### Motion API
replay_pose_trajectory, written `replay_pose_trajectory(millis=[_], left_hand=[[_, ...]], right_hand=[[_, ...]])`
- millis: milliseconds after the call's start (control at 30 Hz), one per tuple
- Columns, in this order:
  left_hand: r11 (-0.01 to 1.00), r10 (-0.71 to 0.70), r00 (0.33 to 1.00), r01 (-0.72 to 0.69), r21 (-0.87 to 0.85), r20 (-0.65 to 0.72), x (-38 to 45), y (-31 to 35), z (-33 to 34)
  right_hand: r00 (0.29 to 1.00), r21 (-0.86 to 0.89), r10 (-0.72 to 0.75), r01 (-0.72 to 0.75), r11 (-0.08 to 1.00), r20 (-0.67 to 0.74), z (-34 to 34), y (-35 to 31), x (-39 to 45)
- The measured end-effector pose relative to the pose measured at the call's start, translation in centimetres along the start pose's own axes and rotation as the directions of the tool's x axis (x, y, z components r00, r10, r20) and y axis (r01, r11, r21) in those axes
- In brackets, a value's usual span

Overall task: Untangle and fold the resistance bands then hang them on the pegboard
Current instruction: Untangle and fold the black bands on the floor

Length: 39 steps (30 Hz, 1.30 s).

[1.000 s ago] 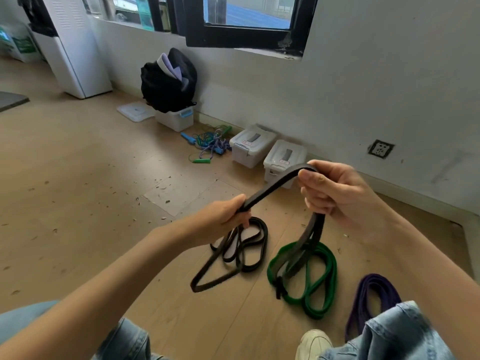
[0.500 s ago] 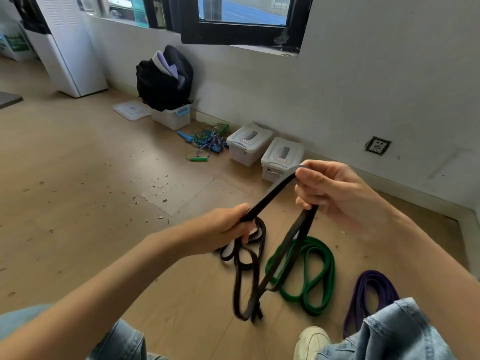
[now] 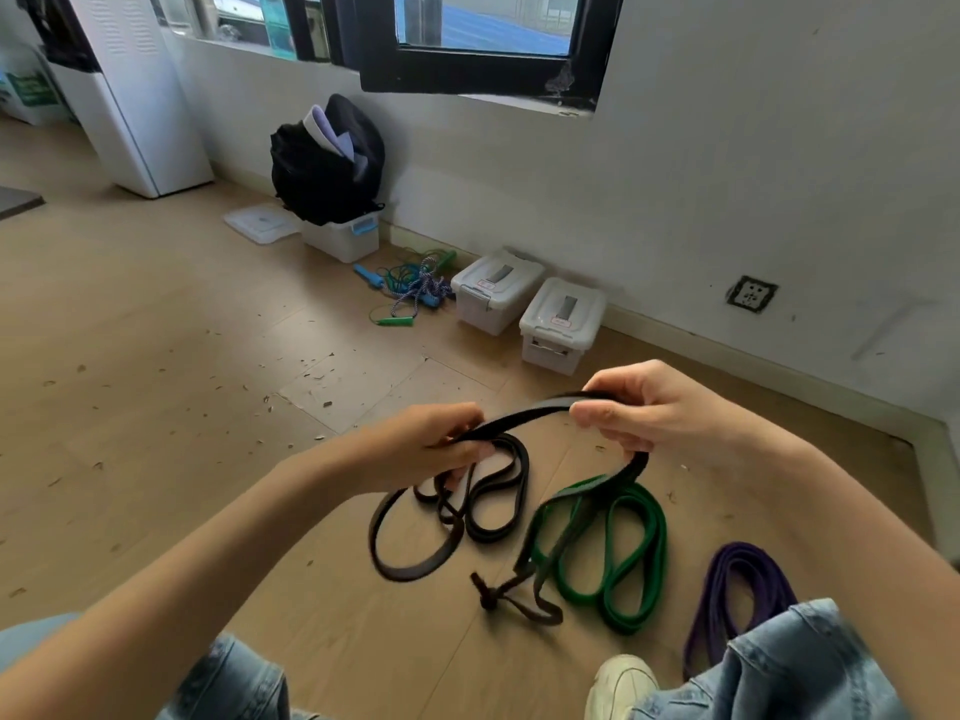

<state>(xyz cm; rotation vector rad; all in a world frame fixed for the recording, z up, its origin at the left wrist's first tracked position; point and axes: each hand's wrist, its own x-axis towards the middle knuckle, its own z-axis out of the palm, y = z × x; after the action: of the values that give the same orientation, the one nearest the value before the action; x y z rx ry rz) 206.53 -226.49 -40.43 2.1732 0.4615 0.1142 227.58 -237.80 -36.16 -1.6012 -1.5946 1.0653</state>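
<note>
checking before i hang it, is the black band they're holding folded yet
Not folded: the black band spans between left hand and right hand, ends dangling in loose loops.

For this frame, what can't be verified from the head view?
- Pegboard: not in the head view at all.
- Purple band: near end hidden behind the denim knee.
- Black band held between the left hand and right hand: its hanging loops are motion-blurred, so remaining tangles are unclear.
- Labels on the two lidded bins: too small to read.
</note>
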Motion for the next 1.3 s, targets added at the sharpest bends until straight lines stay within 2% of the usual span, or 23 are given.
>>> replay_pose_trajectory(millis=[67,200,300,467,533,600,667,700,833,900,933,1000,1033,1133,1200,1233,1300], left_hand=[[1.000,-0.002,1.000,0.002,0.000,-0.009,-0.3,-0.1,-0.3],[0.989,0.114,0.990,-0.121,-0.091,-0.078,-1.1,1.0,-1.5],[0.967,0.137,0.979,-0.165,-0.194,-0.150,-1.6,2.0,-2.1],[0.945,0.160,0.954,-0.222,-0.239,-0.252,-1.6,2.5,-2.3],[0.932,0.172,0.948,-0.245,-0.268,-0.269,-1.6,2.3,-2.6],[0.929,0.154,0.943,-0.240,-0.283,-0.294,-1.5,1.8,-2.8],[0.941,0.138,0.952,-0.212,-0.263,-0.271,-1.1,1.1,-2.7],[0.952,0.137,0.965,-0.191,-0.238,-0.224,-0.9,0.7,-2.3],[0.995,0.010,0.999,-0.014,-0.099,-0.042,0.2,-1.3,0.0],[0.995,-0.071,0.997,0.069,-0.071,-0.028,0.4,-2.2,0.7],[0.990,-0.088,0.995,0.084,-0.113,-0.037,0.5,-2.3,0.8],[0.965,-0.109,0.991,0.086,-0.246,-0.082,0.6,-2.1,0.7],[0.963,-0.116,0.989,0.088,-0.256,-0.097,0.6,-2.1,0.6],[0.984,-0.171,0.985,0.170,-0.049,-0.012,0.2,-2.3,-0.3],[0.976,-0.218,0.975,0.217,0.033,0.049,-0.3,-2.4,-0.9],[0.982,-0.190,0.981,0.190,-0.003,0.029,-0.4,-2.3,-1.0],[0.996,-0.036,0.999,0.033,-0.080,-0.034,-0.2,-1.0,-0.8]], right_hand=[[0.997,-0.087,0.050,-0.044,0.995,0.066,0.0,0.5,0.1],[0.989,-0.121,0.064,-0.048,0.991,0.136,0.5,1.4,0.0],[0.984,-0.094,0.032,-0.016,0.995,0.177,1.3,1.4,0.2],[0.982,-0.014,-0.040,0.044,0.999,0.183,2.6,1.4,0.7],[0.979,0.071,-0.098,0.086,0.994,0.181,2.8,1.3,0.7],[0.980,0.297,-0.148,0.104,0.949,0.131,2.8,1.0,0.6],[0.982,0.584,-0.175,0.103,0.805,0.068,2.2,0.7,0.4],[0.981,0.670,-0.191,0.118,0.733,0.037,2.0,0.6,0.4],[0.982,0.751,-0.155,0.183,0.635,-0.108,1.0,0.3,0.6],[0.977,0.767,-0.101,0.209,0.607,-0.187,0.5,0.4,0.6],[0.974,0.769,-0.070,0.214,0.602,-0.216,0.4,0.5,0.6],[0.969,0.757,-0.018,0.205,0.620,-0.248,0.2,0.7,0.5],[0.967,0.747,0.001,0.196,0.635,-0.255,0.2,0.8,0.4],[0.975,0.658,0.021,0.133,0.741,-0.221,0.3,0.8,0.1],[0.990,0.497,-0.003,0.072,0.865,-0.139,0.9,0.7,0.0],[0.995,0.401,-0.028,0.063,0.914,-0.094,1.3,0.5,0.1],[0.996,0.252,-0.090,0.092,0.963,-0.018,2.2,0.2,0.3]])
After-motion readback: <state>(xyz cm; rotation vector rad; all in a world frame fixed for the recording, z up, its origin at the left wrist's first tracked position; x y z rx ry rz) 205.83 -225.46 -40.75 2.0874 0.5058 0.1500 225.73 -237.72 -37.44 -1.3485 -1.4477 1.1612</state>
